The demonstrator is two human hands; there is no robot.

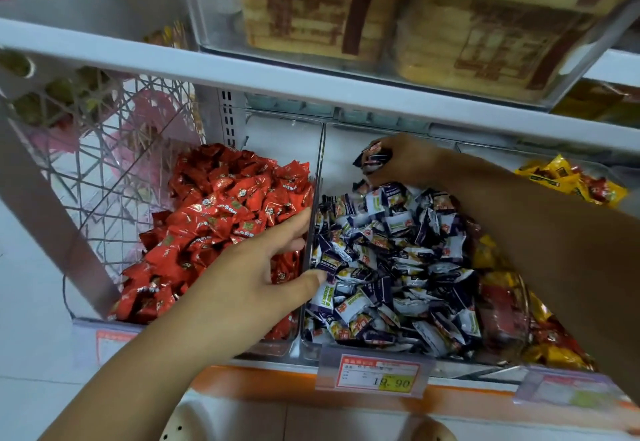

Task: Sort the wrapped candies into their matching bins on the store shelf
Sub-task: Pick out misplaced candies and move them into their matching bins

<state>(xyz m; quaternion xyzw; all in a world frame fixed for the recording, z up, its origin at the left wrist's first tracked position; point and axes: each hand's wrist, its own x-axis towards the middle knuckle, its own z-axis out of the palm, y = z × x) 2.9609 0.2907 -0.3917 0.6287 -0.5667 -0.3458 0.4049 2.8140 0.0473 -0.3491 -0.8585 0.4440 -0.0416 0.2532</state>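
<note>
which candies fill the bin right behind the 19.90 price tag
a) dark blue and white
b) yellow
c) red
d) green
a: the dark blue and white candies fill the clear bin straight behind the price tag; the red candies are in the next bin to the left and the yellow candies lie off to the right.

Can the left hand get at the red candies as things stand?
Probably yes. The left hand has its fingers over the red candies, which lie uncovered in an open-topped bin. Only the thumb sits across the divider, on the blue-and-white candies.
</note>
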